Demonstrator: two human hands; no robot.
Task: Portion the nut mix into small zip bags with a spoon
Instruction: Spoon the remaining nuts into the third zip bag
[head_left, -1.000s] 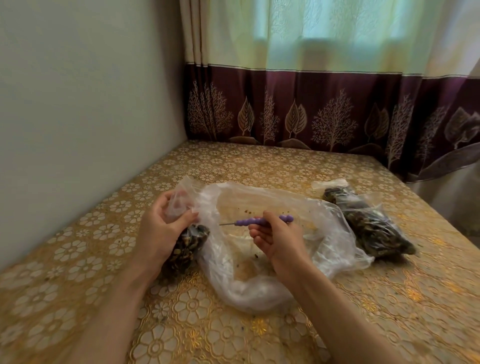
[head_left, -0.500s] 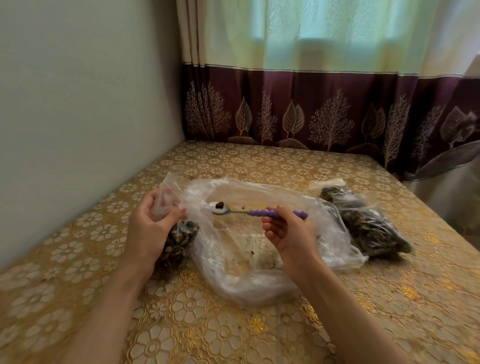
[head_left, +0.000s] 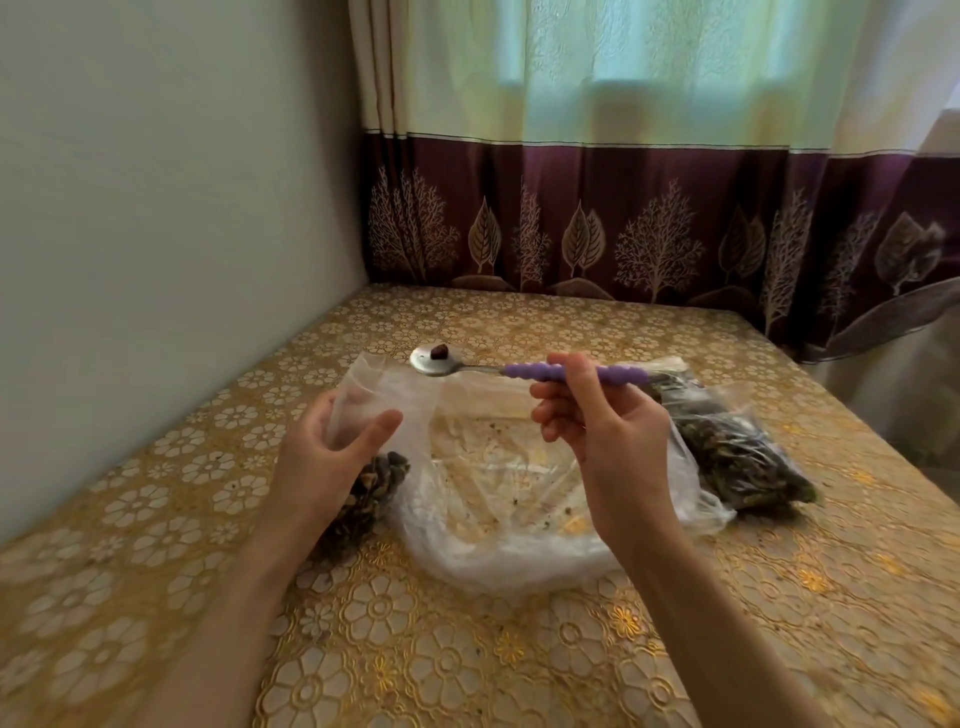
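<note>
My right hand (head_left: 602, 431) pinches the purple handle of a metal spoon (head_left: 519, 368). One dark nut (head_left: 439, 353) lies in the spoon's bowl, raised above the bags. My left hand (head_left: 332, 457) grips the clear upper part of a small zip bag (head_left: 363, 483) whose lower half is full of nut mix and rests on the table. Between my hands lies a large clear plastic bag (head_left: 498, 499), nearly empty with only crumbs inside. A second small zip bag (head_left: 737, 452) filled with nut mix lies to the right, partly behind my right hand.
The table (head_left: 467, 649) has a gold flowered cover. A pale wall (head_left: 156, 234) runs along its left side. A curtain (head_left: 623, 208) hangs at the back, and the table's right edge drops off past the filled bag.
My right hand has lifted the spoon out of the large bag, now carrying one nut, and raised it up above the small bag's mouth. My left hand kept its hold on the small bag.
</note>
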